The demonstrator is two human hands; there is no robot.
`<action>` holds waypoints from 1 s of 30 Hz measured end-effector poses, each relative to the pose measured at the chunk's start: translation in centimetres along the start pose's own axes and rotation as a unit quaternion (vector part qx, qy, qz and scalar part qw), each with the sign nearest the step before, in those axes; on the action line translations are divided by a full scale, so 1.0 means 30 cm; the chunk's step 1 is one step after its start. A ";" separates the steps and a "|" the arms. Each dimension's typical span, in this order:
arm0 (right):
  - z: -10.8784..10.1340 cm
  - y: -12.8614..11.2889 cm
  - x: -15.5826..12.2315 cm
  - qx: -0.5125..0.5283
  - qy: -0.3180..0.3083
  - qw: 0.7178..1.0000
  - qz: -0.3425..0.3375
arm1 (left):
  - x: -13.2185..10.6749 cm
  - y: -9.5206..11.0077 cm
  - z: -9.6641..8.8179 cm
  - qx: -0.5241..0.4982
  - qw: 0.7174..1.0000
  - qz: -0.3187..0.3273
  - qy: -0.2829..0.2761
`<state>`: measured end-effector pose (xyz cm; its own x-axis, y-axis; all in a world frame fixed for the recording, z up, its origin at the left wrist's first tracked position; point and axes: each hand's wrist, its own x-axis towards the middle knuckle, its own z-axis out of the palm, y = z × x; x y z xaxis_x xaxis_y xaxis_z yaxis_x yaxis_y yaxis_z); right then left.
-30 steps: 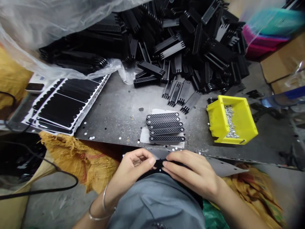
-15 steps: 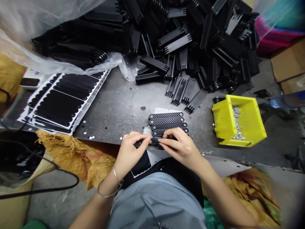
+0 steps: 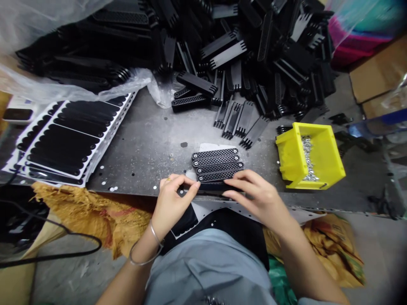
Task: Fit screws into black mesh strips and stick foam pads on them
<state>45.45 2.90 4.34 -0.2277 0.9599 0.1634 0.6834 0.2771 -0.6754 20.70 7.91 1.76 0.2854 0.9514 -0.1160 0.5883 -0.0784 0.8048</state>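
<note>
Several black grille bars (image 3: pixel 216 163) lie side by side on a white sheet near the front edge of the grey metal table (image 3: pixel 149 144). My left hand (image 3: pixel 173 201) pinches the left end of a thin black strip (image 3: pixel 211 186) lying over the nearest bar. Fingers of my right hand (image 3: pixel 254 197) are stretched along the strip's right half and press it down.
A big heap of black comb-like plastic parts (image 3: pixel 254 55) fills the back. White sheets of black strips (image 3: pixel 63 135) lie at the left. A yellow bin with small metal pieces (image 3: pixel 310 156) stands at the right. Yellow sacking (image 3: pixel 95 212) hangs under the table's edge.
Both hands rose from my lap to the table edge with the black strip. The right hand's fingers have spread along the strip over the nearest bar.
</note>
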 end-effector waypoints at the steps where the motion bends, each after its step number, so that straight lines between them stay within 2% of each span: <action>1: -0.018 0.013 -0.014 0.027 0.009 0.999 0.033 | 0.000 -0.001 -0.001 0.000 1.000 0.003 0.000; 3: -0.039 0.040 -0.033 0.076 0.033 0.994 0.076 | 0.000 -0.003 -0.004 -0.002 1.000 0.009 0.002; 7: -0.030 0.076 -0.043 0.112 0.083 0.987 0.082 | 0.005 -0.012 -0.007 -0.002 1.000 0.016 0.006; 12: -0.023 0.081 -0.036 0.120 0.034 0.990 0.058 | 0.020 -0.002 -0.001 0.001 1.000 0.023 0.002; 14: -0.027 0.075 -0.044 0.083 0.045 0.995 0.038 | 0.005 0.004 -0.010 0.005 1.000 0.029 0.010; 17: -0.044 0.055 -0.089 -0.011 0.131 0.991 0.020 | -0.074 -0.021 -0.044 -0.008 0.996 -0.002 0.088; 19: -0.058 0.034 -0.136 -0.036 0.194 0.980 0.038 | -0.156 -0.073 -0.063 -0.024 0.980 -0.070 0.185; 21: -0.063 0.008 -0.177 -0.020 0.227 0.972 0.060 | -0.233 -0.138 -0.057 -0.037 0.953 -0.137 0.267; 22: -0.057 -0.006 -0.190 -0.001 0.227 0.972 0.062 | -0.262 -0.165 -0.044 -0.067 0.948 -0.173 0.258; 25: -0.004 -0.056 -0.184 0.076 0.155 0.985 0.009 | -0.302 -0.188 0.014 -0.191 0.946 -0.229 0.127; 28: 0.082 -0.105 -0.135 0.120 0.057 0.988 -0.081 | -0.292 -0.119 0.041 -0.244 0.947 -0.206 0.036; 30: 0.136 -0.128 -0.101 0.105 0.030 0.987 -0.120 | -0.278 -0.053 0.029 -0.260 0.950 -0.173 0.001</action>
<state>40.68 -1.25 3.51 -0.3196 0.8699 0.3757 0.4546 0.4887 -0.7447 18.04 -0.16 0.94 0.1409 0.8936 -0.4261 0.1930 0.3974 0.8971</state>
